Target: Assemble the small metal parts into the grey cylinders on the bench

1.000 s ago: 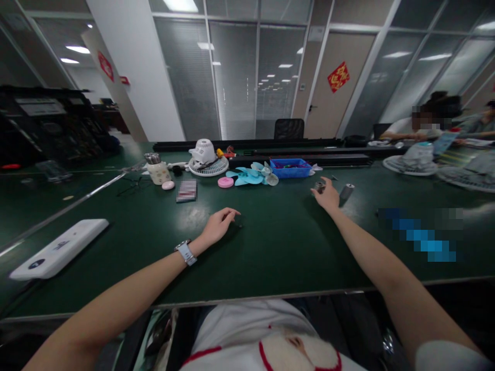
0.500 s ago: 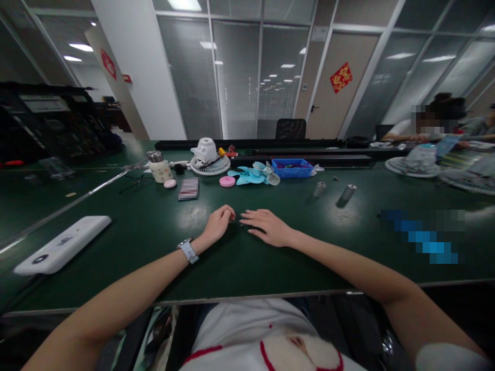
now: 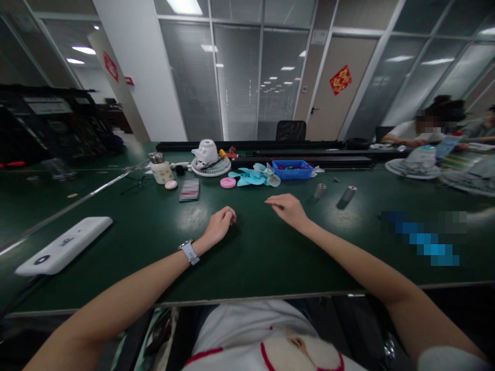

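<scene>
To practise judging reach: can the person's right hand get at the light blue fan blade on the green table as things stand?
Probably yes: only bare table lies between the right hand and the fan blade, a short stretch ahead.

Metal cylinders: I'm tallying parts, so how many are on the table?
2. One metal cylinder sits beyond the right hand; the other cylinder lies just right of it. More may be hidden.
</scene>
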The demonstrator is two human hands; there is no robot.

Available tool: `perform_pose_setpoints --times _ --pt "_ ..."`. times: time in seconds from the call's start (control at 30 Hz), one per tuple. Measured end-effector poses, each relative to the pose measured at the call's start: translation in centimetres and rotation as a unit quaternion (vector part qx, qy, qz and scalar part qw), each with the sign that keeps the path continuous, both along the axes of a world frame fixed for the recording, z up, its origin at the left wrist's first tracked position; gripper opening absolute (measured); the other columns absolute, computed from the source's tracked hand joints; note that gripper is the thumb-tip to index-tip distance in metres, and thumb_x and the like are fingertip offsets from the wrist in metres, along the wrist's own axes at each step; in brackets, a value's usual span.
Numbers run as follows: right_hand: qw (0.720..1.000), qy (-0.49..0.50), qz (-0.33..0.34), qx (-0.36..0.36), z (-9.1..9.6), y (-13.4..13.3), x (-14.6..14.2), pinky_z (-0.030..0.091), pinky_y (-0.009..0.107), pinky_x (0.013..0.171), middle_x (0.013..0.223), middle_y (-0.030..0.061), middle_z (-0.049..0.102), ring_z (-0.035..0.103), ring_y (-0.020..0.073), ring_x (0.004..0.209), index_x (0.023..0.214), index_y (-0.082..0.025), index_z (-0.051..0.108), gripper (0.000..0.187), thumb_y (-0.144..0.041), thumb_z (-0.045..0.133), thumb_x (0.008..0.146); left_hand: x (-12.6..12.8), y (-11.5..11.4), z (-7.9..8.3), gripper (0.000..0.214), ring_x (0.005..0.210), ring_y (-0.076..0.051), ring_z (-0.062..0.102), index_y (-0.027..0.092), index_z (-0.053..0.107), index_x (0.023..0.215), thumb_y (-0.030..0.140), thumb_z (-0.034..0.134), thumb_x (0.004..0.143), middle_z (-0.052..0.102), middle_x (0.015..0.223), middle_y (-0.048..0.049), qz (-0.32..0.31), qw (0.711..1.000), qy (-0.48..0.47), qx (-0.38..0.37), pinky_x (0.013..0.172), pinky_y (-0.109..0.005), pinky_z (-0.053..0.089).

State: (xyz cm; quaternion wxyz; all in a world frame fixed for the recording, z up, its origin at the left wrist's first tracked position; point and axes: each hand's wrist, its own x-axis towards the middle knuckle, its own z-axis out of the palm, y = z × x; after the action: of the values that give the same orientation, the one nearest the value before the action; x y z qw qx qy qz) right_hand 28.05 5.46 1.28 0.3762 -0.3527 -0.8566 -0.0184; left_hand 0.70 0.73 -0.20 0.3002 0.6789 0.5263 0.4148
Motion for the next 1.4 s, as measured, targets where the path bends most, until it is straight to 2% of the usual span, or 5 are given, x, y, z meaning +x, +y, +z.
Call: perform_pose_setpoints --times 0.17,0.3,1.03,1.2,1.4 --pt "0.955 0.006 -0.293 0.031 1.5 4.7 8.9 0.048 0.044 0.091 0.108 0.0112 0.074 0.067 0.0285 0.1 0.107 -0.019 0.076 0.033 -0.019 0.048 0.088 0.1 -0.1 0.1 0.023 0.07 -0.016 0.059 0.021 0.057 0.077 0.032 0.038 0.083 0.061 0.073 -0.0004 -0.009 1.0 0.005 0.001 0.066 -0.027 0.046" --pt "0.918 -0.012 -0.396 0.022 0.9 6.2 13.2 0.05 0.04 0.084 0.107 0.0134 0.072 0.066 0.0281 0.095 0.112 -0.016 0.074 0.038 -0.02 0.045 0.086 0.1 -0.1 0.0 0.023 0.069 -0.016 0.059 0.021 0.057 0.077 0.031 0.039 0.083 0.061 0.073 0.0 -0.007 1.0 0.001 0.0 0.066 -0.026 0.046" --pt "0.904 0.022 -0.427 -0.008 -0.3 8.0 14.8 0.048 0.042 0.083 0.101 0.0155 0.071 0.063 0.0296 0.093 0.11 -0.016 0.071 0.036 -0.023 0.044 0.088 -0.2 0.6 -0.9 0.023 0.069 -0.015 0.06 0.019 0.06 0.079 0.027 0.039 0.084 0.063 0.074 -0.001 -0.011 1.0 0.011 0.004 0.067 -0.027 0.047" --pt "0.918 -0.006 -0.397 0.004 -0.8 7.9 14.9 0.046 0.042 0.089 0.109 0.0162 0.068 0.061 0.03 0.101 0.118 -0.015 0.066 0.038 -0.031 0.05 0.087 -0.1 0.5 -0.8 0.023 0.07 -0.015 0.06 0.018 0.061 0.081 0.027 0.04 0.084 0.063 0.074 -0.0015 -0.013 1.0 0.012 0.002 0.067 -0.027 0.047" --pt "0.899 0.022 -0.435 -0.057 -2.0 7.9 15.0 0.045 0.043 0.091 0.122 0.0182 0.062 0.06 0.0313 0.107 0.129 -0.016 0.057 0.052 -0.039 0.061 0.082 -0.1 0.5 -0.8 0.025 0.071 -0.016 0.061 0.018 0.063 0.084 0.027 0.039 0.086 0.063 0.075 -0.0016 -0.014 1.0 0.021 0.005 0.067 -0.027 0.047"
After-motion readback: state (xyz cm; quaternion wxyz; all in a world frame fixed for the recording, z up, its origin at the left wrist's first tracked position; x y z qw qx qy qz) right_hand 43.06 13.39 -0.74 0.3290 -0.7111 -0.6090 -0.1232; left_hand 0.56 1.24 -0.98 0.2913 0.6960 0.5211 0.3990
